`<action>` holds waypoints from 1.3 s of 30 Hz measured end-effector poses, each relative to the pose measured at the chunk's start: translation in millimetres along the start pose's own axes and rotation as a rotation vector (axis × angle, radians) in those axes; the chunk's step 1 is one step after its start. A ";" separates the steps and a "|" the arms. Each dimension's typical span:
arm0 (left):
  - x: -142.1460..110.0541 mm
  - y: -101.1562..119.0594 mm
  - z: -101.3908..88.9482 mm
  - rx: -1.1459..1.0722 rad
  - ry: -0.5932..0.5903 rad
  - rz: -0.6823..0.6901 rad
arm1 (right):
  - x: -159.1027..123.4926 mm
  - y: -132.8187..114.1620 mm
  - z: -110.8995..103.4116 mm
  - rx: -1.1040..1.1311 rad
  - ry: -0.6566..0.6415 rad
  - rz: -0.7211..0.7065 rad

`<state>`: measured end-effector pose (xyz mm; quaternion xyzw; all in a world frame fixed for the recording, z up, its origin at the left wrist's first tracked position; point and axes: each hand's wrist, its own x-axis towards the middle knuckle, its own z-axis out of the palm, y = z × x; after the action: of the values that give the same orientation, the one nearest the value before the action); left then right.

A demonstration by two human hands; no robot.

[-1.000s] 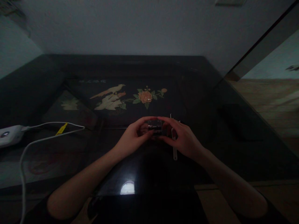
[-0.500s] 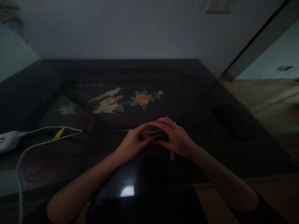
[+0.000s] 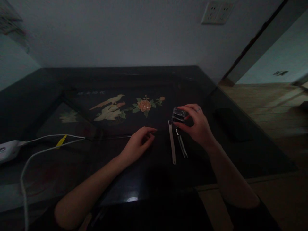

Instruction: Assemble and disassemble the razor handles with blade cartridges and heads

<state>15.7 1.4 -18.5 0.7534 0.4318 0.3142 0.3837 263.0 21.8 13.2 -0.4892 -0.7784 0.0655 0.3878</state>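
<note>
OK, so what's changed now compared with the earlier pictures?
The left hand let go of the small clear case; the right hand kept hold and moved it rightward and farther up the picture, uncovering the pale strip and the slim tool beside it. The white cable and yellow tag stayed put.

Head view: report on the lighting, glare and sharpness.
Head view: dim overall, with the floor at the right lighter than the dark table; head view: a small bright glare on the glossy tabletop near its front edge; head view: the clear case in the right hand catches faint highlights, its contents too dark and soft to make out.
</note>
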 end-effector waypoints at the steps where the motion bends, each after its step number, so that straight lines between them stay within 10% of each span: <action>1: -0.5 -1.3 1.0 0.083 -0.011 0.073 | 1.4 5.1 -5.9 0.002 0.024 0.027; 16: -8.1 5.6 26.6 0.383 -0.188 0.416 | -50.8 53.2 -48.8 -0.054 -0.451 0.132; 29: 9.4 14.5 52.6 0.550 -0.295 0.275 | -57.4 61.9 -30.6 -0.171 -0.426 0.071; 39: 11.0 3.8 60.8 0.603 -0.224 0.295 | -65.7 -6.2 -6.7 -0.461 -0.284 0.053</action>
<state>70.9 -8.7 -44.6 0.9168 0.3470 0.1398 0.1396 277.5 -36.6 -14.7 -0.5708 -0.8062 -0.0353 0.1515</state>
